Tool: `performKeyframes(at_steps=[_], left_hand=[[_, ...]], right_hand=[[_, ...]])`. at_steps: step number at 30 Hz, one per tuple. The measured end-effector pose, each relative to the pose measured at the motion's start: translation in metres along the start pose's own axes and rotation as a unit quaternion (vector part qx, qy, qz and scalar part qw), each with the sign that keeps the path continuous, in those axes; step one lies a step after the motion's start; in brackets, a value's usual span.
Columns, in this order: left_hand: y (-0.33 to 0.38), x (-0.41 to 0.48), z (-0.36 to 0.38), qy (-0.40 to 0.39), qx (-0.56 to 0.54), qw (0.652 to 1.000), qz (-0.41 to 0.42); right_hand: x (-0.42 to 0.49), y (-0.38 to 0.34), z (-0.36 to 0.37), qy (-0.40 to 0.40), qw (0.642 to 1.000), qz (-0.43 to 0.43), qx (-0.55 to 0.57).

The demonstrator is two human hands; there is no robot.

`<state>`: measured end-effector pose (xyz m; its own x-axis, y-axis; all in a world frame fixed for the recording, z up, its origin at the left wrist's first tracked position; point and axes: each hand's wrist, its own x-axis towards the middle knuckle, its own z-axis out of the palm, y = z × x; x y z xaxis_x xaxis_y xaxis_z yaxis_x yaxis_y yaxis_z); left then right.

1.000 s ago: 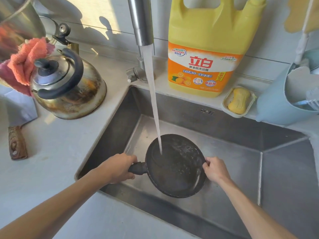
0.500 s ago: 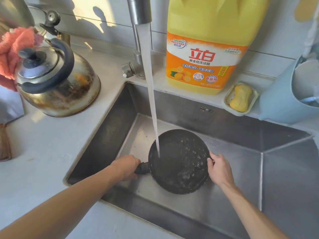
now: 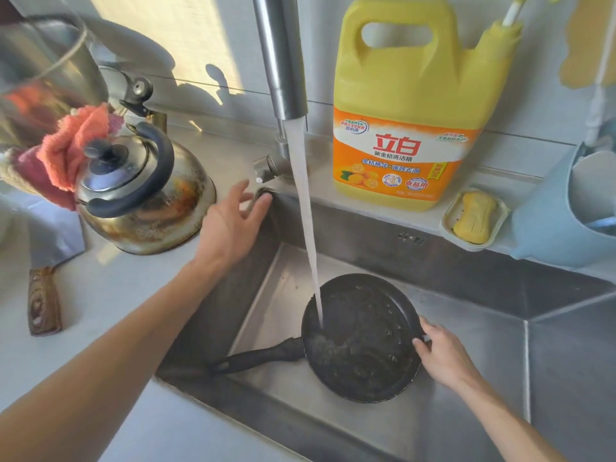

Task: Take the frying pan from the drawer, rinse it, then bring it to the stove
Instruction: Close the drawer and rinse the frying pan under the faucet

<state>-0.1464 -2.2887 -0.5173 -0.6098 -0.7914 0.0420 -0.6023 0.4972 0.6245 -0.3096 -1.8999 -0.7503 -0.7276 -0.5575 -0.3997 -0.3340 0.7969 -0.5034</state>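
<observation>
Two bare forearms, slim and long, end in bare hands: the left hand (image 3: 233,225) at the back-left corner of the stainless steel sink (image 3: 466,261), the right hand (image 3: 443,355) inside it.

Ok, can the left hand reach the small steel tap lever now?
Probably yes: the open left hand hovers just below the steel tap lever, nothing between them. The tarnished steel kettle stands clear to the left; the right hand holds the black frying pan.
</observation>
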Motion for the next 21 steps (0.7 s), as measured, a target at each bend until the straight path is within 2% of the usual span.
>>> performKeyframes(at_steps=[5,10,21], left_hand=[[0.003,0.028,-0.004,0.056,-0.008,0.997,0.058],[0.000,0.034,-0.003,0.102,-0.022,0.993,0.053],[0.022,0.034,0.005,0.142,0.028,0.987,0.076]], right_hand=[[0.006,0.007,0.001,-0.026,1.000,0.011,0.005],[0.008,0.004,-0.003,-0.035,0.999,-0.005,-0.007],[0.006,0.008,-0.008,-0.034,0.999,-0.031,-0.004]])
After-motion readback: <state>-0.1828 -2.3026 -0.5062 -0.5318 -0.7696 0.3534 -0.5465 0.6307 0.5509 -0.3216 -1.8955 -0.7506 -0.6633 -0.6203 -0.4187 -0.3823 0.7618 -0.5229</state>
